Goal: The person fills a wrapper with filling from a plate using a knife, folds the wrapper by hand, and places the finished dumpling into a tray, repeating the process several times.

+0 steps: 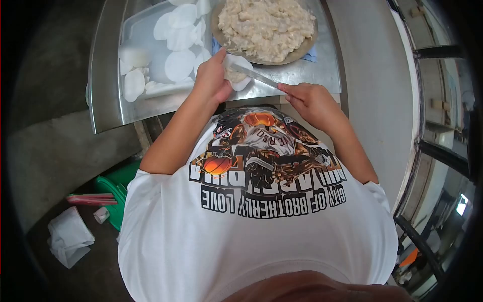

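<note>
Round white dough wrapper [241,74] cupped level in your L hand [211,83], 12 o'clock, for spreading. R hand [314,103] clamps thin metal blade [256,77], tip on wrapper; brown filling bowl [282,61] close, 1 o'clock.

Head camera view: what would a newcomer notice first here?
The big bowl of pale, lumpy filling at the top of the metal table draws the eye first. Just below it, the left hand holds a round white wrapper while the right hand lays a knife across it. More wrappers lie on a tray to the left.
</note>
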